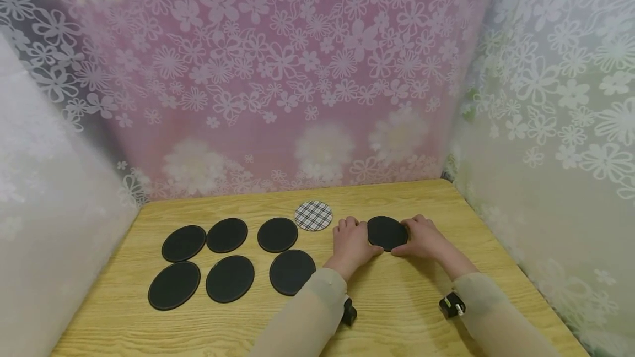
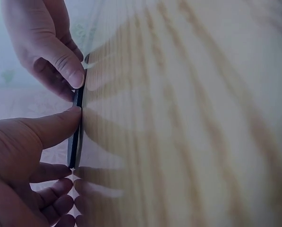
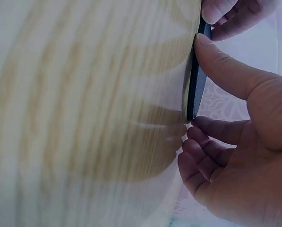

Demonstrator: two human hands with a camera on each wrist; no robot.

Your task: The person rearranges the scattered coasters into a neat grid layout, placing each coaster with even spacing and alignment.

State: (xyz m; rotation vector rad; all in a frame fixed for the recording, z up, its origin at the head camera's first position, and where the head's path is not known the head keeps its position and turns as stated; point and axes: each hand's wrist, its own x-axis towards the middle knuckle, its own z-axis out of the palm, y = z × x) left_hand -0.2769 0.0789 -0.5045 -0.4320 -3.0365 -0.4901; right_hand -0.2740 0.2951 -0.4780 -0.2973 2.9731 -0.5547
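A black round coaster [image 1: 387,233] lies at the right of the wooden table, between both hands. My left hand [image 1: 351,244] holds its left rim with thumb and fingers, and the right hand [image 1: 424,238] grips the opposite side. Seen edge-on in the left wrist view, the coaster [image 2: 76,132] is thin and sits at or just above the tabletop; I cannot tell which. Both thumbs press its near edge. In the right wrist view the index fingertip touches the far end of the coaster [image 3: 196,85], while the other fingers curl beside it.
Several more black coasters lie in two rows on the left, among them one [image 1: 292,272] close to the left forearm. A white plaid coaster [image 1: 313,215] lies behind them, left of the hands. Floral curtains [image 1: 297,70] enclose the wooden table [image 1: 397,307] on three sides.
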